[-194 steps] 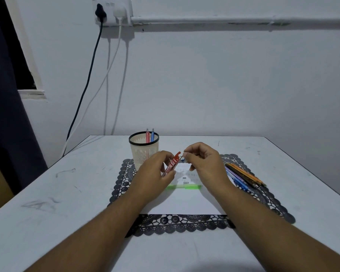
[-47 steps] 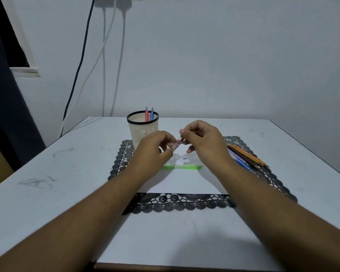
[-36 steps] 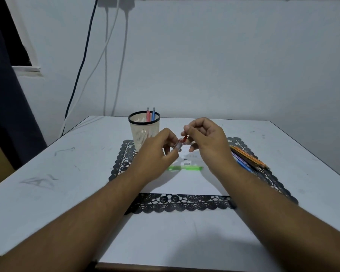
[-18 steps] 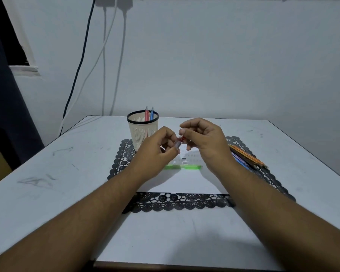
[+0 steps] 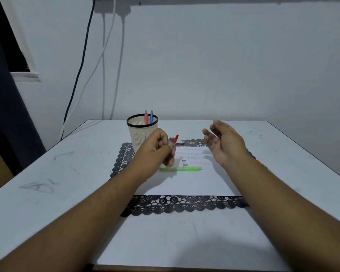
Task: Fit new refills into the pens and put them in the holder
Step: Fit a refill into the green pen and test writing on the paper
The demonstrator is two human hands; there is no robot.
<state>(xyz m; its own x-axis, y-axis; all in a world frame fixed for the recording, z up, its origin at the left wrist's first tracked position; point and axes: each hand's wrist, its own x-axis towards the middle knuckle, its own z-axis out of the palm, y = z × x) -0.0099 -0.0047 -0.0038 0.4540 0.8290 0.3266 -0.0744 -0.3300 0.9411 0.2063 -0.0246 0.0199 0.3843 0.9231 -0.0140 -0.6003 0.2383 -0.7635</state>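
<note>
- My left hand is curled round a pen with a clear barrel and a red clip; I hold it tilted, clip end up and toward the far side, above the white sheet.
- My right hand is up and apart from the left, to the right of it, fingers loosely bent. A thin pale sliver shows at the thumb and forefinger; it looks like a slim refill or spring, but it is too fine for me to say for sure.
- I judge I am mid-swap on this red-clipped pen: its inner part seems to be out, and the barrel waits in my left hand.
- The next move calls for a fresh refill lined up true with the barrel's open end and slid in straight, then the pen closed up.
- The holder, a pale mesh cup with a dark rim, stands at the far left of the black lace mat, just beyond my left hand; a red pen and a blue pen already stand in it.
- A green pen lies flat on the sheet near my left hand, still to be placed, with small loose parts just beyond it.
</note>
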